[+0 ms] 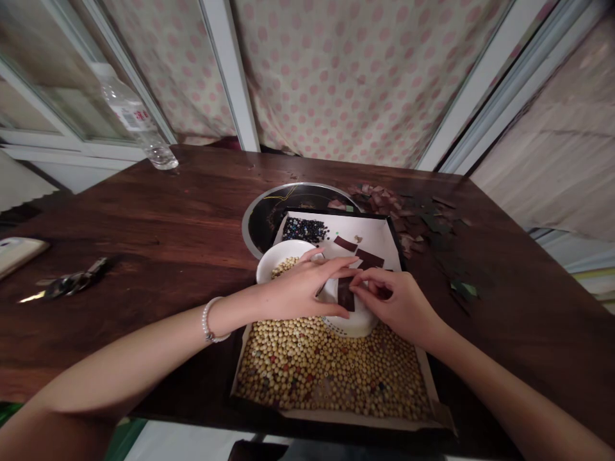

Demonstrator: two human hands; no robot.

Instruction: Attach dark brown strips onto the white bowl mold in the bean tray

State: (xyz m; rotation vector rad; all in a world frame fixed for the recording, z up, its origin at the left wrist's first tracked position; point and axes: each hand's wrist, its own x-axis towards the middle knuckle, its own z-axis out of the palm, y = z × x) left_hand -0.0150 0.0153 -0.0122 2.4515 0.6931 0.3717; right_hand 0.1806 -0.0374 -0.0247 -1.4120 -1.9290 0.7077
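My left hand [302,291] and my right hand [391,304] meet over a white dish [353,325], their fingertips pinching a dark brown strip [346,295]. The strip's upper end is hidden by my fingers. A white bowl [279,255] of pale beads sits just beyond my left hand. Below my hands, a shallow tray [331,378] holds a layer of mostly tan beads. A white card [369,230] behind my hands carries a patch of dark beads [305,229] and several dark brown strips [358,253]. A beaded bracelet [207,318] circles my left wrist.
A dark wooden table [144,211] bears a round black-and-silver plate [298,214] and scattered brown and green cut pieces [406,218]. Farther left lie a metal tool [70,285] and a pale phone [16,253]. A plastic water bottle [137,118] stands behind the table's far-left corner.
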